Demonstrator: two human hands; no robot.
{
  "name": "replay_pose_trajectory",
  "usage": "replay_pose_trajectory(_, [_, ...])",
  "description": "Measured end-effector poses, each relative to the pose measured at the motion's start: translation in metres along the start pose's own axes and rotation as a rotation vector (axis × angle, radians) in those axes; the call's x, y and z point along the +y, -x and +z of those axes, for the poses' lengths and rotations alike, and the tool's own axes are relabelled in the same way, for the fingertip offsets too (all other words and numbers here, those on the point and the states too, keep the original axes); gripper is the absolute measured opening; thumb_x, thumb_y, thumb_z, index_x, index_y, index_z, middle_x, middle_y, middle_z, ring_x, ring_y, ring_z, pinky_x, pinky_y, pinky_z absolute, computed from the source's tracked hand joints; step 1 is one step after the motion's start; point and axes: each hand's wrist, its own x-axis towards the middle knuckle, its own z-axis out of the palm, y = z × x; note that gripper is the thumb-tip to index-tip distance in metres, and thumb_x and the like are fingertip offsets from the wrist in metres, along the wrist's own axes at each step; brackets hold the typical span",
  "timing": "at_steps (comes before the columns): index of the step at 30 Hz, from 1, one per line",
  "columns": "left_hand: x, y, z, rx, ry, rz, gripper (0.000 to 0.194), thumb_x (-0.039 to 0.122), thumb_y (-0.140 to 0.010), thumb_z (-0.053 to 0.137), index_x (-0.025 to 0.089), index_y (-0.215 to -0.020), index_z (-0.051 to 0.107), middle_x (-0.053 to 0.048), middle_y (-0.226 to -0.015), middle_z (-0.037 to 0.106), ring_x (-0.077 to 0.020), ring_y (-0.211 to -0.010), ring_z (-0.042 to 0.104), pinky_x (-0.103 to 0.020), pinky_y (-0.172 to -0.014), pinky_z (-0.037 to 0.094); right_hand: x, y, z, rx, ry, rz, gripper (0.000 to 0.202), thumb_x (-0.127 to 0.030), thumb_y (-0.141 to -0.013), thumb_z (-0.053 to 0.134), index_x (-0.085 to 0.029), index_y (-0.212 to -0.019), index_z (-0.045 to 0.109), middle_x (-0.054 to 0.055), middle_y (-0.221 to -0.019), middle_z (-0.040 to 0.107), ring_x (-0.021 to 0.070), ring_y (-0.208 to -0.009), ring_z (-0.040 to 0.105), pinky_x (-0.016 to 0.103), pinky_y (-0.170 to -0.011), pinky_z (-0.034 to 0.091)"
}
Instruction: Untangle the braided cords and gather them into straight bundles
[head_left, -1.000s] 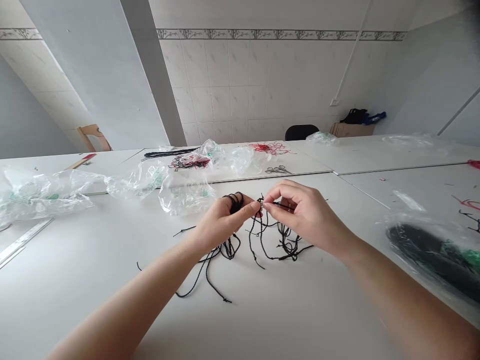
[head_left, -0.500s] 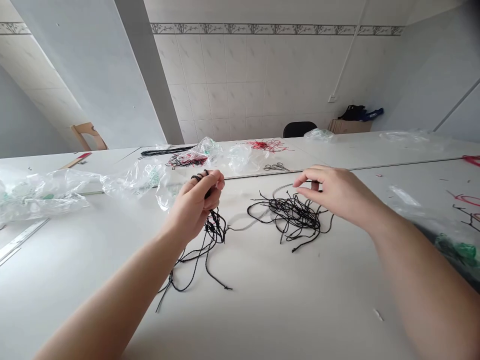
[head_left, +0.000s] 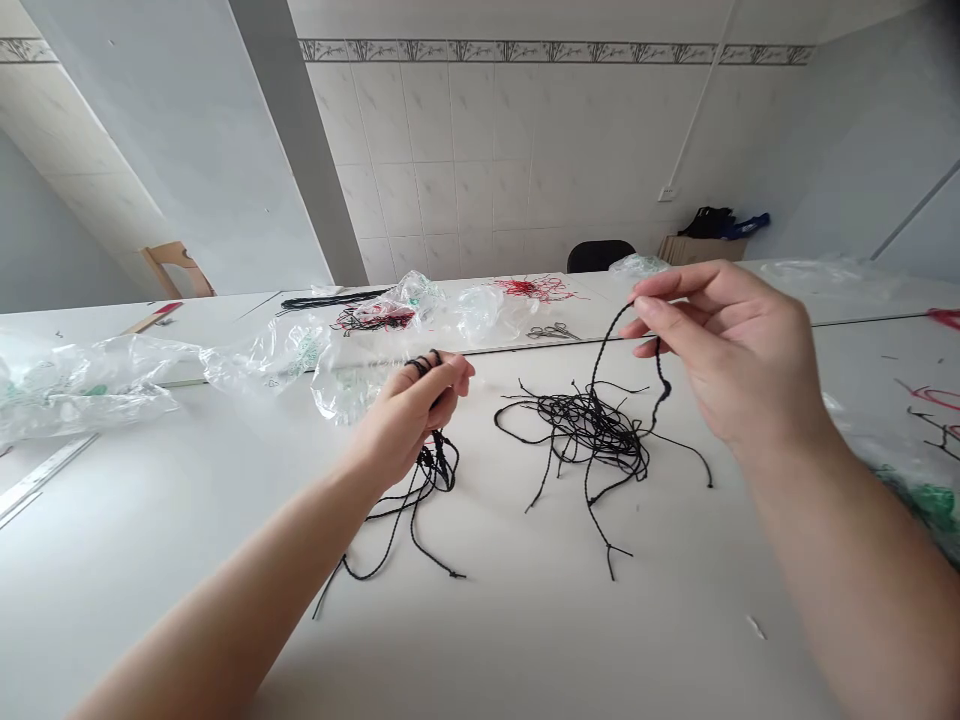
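Mostly, in the head view, white tabletop (head_left: 540, 625) across the lower frame, with room to move at lower centre between left forearm (head_left: 262, 580) and right forearm (head_left: 840, 540); behind the hands, a dark seam (head_left: 517, 348). Along the left, crumpled clear plastic bags (head_left: 82, 385); past the seam near upper centre, scissors (head_left: 551, 331), a red cord tangle (head_left: 532, 289) and a black-and-red cord pile (head_left: 375, 318). At the right edge, a green-printed bag (head_left: 900, 462), partly behind the right forearm. Right of centre, a black cord tangle (head_left: 600, 430), longer left to right, with loose ends pointing bottom and right. Pinched between thumb and forefinger of the right hand (head_left: 742, 350), a twisted black cord (head_left: 603, 352), slanting up rightward from the tangle. Left of centre, the left hand (head_left: 420, 405), with fingers curled closed around looped black cords (head_left: 433, 465), ends trailing toward the bottom.
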Motion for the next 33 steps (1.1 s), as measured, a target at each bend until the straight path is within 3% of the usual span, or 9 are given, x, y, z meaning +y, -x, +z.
replay_pose_trajectory(5, [-0.003,0.006,0.015,-0.078,-0.238,-0.056,0.02,0.041,-0.093,0.065,0.023,-0.1,0.071,0.004,-0.064,0.038,-0.0118,-0.057,0.029,-0.028,-0.055,0.026,-0.015,0.009,0.008,-0.109,-0.123,0.06,0.01,-0.034,-0.092,0.068,-0.026,-0.097,0.067,0.005,-0.103,0.07,0.0228,-0.097,0.074,0.031,-0.065,0.062])
replay_pose_trajectory(8, [-0.005,0.012,0.024,-0.141,-0.399,-0.057,0.035,0.042,-0.091,0.067,0.027,-0.122,0.069,0.006,-0.062,0.033,-0.0121,-0.055,0.029,-0.027,-0.052,0.024,-0.022,0.016,0.014,-0.193,-0.155,0.058,0.012,-0.035,-0.093,0.065,-0.025,-0.1,0.067,0.005,-0.113,0.069,0.0236,-0.105,0.072,0.027,-0.061,0.062])
replay_pose_trajectory(11, [-0.011,0.015,0.03,-0.191,-0.451,-0.046,0.044,0.044,-0.089,0.068,0.027,-0.13,0.065,0.008,-0.059,0.029,-0.0119,-0.052,0.028,-0.026,-0.049,0.025,-0.026,0.022,0.019,-0.27,-0.152,0.07,0.016,-0.039,-0.095,0.064,-0.026,-0.102,0.067,0.006,-0.115,0.069,0.0246,-0.107,0.071,0.026,-0.058,0.06])
replay_pose_trajectory(15, [-0.015,0.012,0.029,-0.214,-0.432,-0.025,0.026,0.046,-0.088,0.07,0.022,-0.099,0.073,0.004,-0.063,0.044,-0.0109,-0.055,0.034,-0.025,-0.049,0.03,-0.022,0.02,0.021,-0.315,-0.16,0.078,0.019,-0.041,-0.094,0.064,-0.025,-0.105,0.067,0.006,-0.111,0.07,0.0247,-0.105,0.071,0.026,-0.056,0.057])
replay_pose_trajectory(18, [-0.009,0.006,0.018,-0.1,-0.266,0.068,0.023,0.041,-0.086,0.073,0.019,-0.083,0.068,-0.003,-0.082,0.062,-0.0101,-0.063,0.044,-0.023,-0.054,0.035,-0.006,0.013,0.016,-0.372,0.024,0.091,0.023,-0.046,-0.093,0.063,-0.026,-0.105,0.068,0.005,-0.105,0.071,0.0213,-0.091,0.071,0.029,-0.059,0.054])
replay_pose_trajectory(24, [0.01,-0.004,-0.01,0.054,0.057,0.113,0.02,0.033,-0.086,0.077,0.018,-0.083,0.064,0.0,-0.081,0.055,-0.0041,-0.051,0.027,-0.022,-0.045,0.021,0.049,0.015,0.009,-0.863,0.603,0.237,0.021,-0.037,-0.09,0.059,-0.026,-0.075,0.069,0.001,-0.067,0.065,0.0157,-0.053,0.055,0.027,-0.045,0.036])
replay_pose_trajectory(28, [0.009,-0.004,-0.011,0.029,0.07,0.087,0.017,0.032,-0.087,0.075,0.018,-0.086,0.065,-0.001,-0.085,0.057,-0.0031,-0.05,0.027,-0.022,-0.045,0.022,0.059,0.033,0.031,-1.066,0.511,0.288,0.012,-0.028,-0.079,0.067,-0.027,-0.09,0.072,0.002,-0.081,0.072,0.017,-0.058,0.063,0.026,-0.045,0.039])
replay_pose_trajectory(31, [0.006,-0.004,-0.009,0.015,0.048,0.084,0.018,0.033,-0.087,0.075,0.018,-0.084,0.065,-0.002,-0.088,0.06,-0.0032,-0.05,0.027,-0.023,-0.046,0.024,0.054,0.049,0.058,-1.06,0.497,0.24,0.024,-0.031,-0.082,0.066,-0.026,-0.105,0.069,0.001,-0.084,0.074,0.0184,-0.07,0.066,0.026,-0.054,0.042])
replay_pose_trajectory(33, [0.007,-0.004,-0.01,0.015,0.037,0.089,0.019,0.033,-0.087,0.075,0.018,-0.082,0.065,-0.002,-0.088,0.06,-0.0033,-0.049,0.028,-0.024,-0.045,0.024,0.053,0.057,0.072,-1.035,0.517,0.196,0.018,-0.029,-0.085,0.063,-0.024,-0.101,0.069,0.001,-0.08,0.073,0.0181,-0.072,0.065,0.026,-0.058,0.041])
